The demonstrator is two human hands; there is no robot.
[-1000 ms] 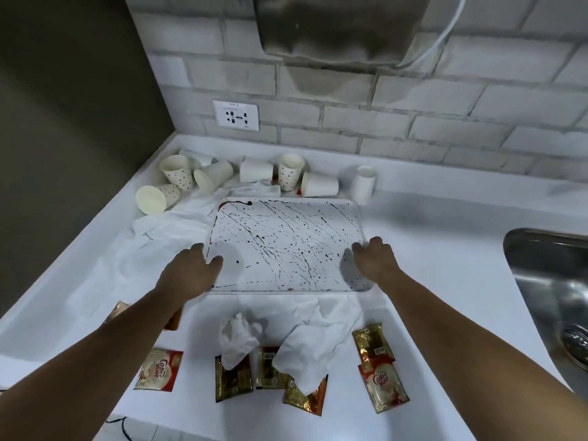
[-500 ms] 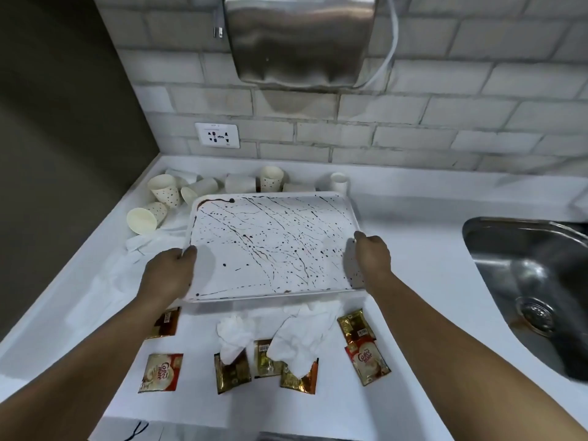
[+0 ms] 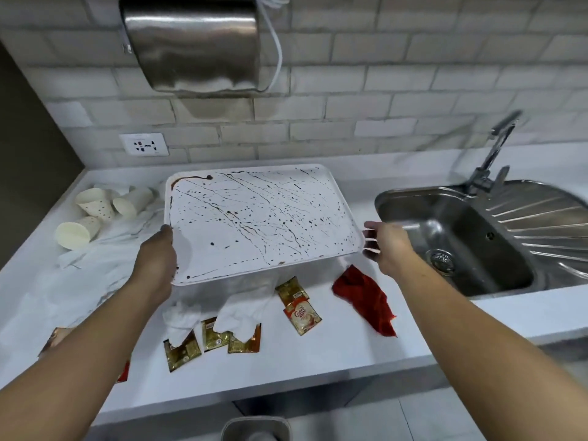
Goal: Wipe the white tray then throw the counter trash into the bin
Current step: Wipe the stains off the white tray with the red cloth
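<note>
The white tray, spattered with brown drips, is lifted off the white counter and tilted. My left hand grips its left edge. My right hand, blurred, pinches its right edge near the corner. A red cloth lies on the counter under the tray's right corner. Trash is spread around: paper cups at the back left, crumpled white tissues and coffee sachets in front. The rim of a grey bin shows below the counter edge.
A steel sink with a tap sits close to the right of the tray. A steel dispenser hangs on the brick wall, with a wall socket beneath it. A dark wall closes off the left side.
Both hands have lifted the tray off the counter and carried it right, toward the sink. The red cloth, unseen in the earlier frames, now shows on the counter.
</note>
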